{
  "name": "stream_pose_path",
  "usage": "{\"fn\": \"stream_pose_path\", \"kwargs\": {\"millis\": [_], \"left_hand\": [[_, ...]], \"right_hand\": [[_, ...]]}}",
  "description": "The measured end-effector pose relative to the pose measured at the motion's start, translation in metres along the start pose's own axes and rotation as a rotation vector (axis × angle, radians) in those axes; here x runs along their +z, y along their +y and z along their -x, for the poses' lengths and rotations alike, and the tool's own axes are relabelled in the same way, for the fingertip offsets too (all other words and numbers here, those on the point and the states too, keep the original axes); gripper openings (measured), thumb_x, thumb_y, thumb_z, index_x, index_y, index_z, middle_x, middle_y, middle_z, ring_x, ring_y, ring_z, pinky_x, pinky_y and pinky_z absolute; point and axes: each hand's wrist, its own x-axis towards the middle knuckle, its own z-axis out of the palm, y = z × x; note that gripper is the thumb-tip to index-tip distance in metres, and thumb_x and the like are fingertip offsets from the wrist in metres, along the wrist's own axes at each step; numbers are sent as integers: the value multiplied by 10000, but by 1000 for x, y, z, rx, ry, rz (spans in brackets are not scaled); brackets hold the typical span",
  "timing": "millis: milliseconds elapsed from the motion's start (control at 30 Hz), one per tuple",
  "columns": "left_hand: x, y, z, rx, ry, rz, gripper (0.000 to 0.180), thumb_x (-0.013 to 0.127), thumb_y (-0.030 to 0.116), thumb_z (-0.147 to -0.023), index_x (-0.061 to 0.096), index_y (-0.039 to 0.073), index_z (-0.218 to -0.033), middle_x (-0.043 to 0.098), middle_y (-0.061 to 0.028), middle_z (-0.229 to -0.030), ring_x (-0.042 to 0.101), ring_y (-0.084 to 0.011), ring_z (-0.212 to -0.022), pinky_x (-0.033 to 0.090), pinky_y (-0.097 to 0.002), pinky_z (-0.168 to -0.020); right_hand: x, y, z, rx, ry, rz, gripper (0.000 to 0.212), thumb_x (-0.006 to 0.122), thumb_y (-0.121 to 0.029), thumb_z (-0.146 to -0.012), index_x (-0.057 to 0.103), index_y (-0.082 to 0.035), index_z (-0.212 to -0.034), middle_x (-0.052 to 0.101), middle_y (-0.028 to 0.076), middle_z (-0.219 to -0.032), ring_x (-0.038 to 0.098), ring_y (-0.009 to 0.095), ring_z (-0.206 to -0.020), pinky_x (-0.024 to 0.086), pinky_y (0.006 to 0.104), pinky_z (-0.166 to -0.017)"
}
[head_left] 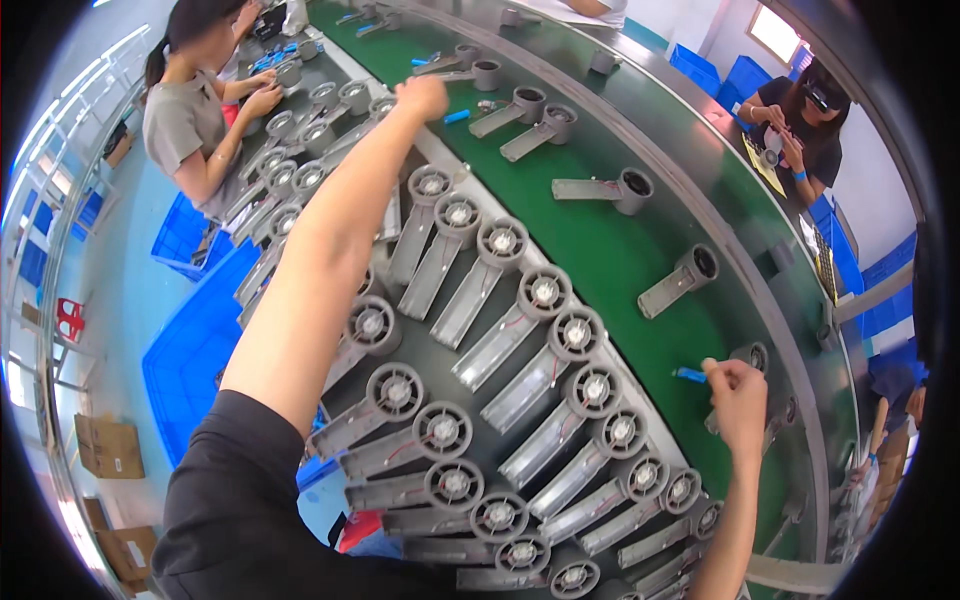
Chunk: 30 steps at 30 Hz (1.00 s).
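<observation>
Blue cylinder [690, 375] at the fingertips of the right hand [740, 395], above the green belt [590, 255]; its long axis runs nearly crosswise, the right end slightly lower. Thumb and fingers are drawn together; whether they pinch it cannot be told. The left hand [424, 97], fingers curled, lies at the belt's far stretch near another blue cylinder [457, 116]; its grip cannot be made out. Grey fan housings [502, 240] fill the dark table [437, 372] in rows, those along the belt with round ends toward upper right and handles toward lower left. Beyond: blue bin [200, 350], pale blue floor [120, 300], seated co-workers [185, 130] either side. The right hand partly covers a housing [752, 355]; the lowest housings are cut off.
</observation>
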Motion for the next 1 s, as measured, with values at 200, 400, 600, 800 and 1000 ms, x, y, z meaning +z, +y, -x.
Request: {"fn": "stream_pose_path", "kwargs": {"millis": [200,400,600,800,1000], "left_hand": [[51,-47,-67,93,2,-224,651,467,113,-876,297,92,-1504,252,-104,-1596,255,-327,-1462,268,-634,-1105],[64,-32,-92,74,-108,-227,617,428,134,-907,276,51,-1499,365,-179,-1520,334,-363,-1413,298,-585,-1099],[37,-17,-94,-41,-32,-175,591,524,330,-845,532,-10,-1329,459,-243,-1432,397,-404,-1357,337,-530,-1088],[6,10,-91,-162,138,316,672,568,521,-834,623,-42,-1196,621,-273,-1218,589,-405,-1167,456,-436,-1000],[7,72,-7,315,116,270,741,804,539,-697,566,-61,-1061,672,-240,-1005,665,-364,-969,517,-417,-855]], "right_hand": [[35,-49,-57,181,-322,-303,398,624,-361,-940,655,17,-818,589,20,-606,482,65,-428,349,217,-387],[81,-50,-98,272,-317,-351,517,642,-479,-903,632,38,-882,618,54,-701,501,79,-442,383,216,-393],[91,-58,-111,386,-226,-612,647,615,-581,-884,613,57,-992,651,88,-766,505,82,-456,395,204,-402],[123,-57,-141,520,-213,-907,603,547,-544,-935,603,47,-1036,677,94,-821,530,75,-491,423,181,-411],[119,-52,-150,395,6,-683,291,549,-297,-906,585,-12,-859,621,57,-723,566,125,-512,497,243,-453]]}}
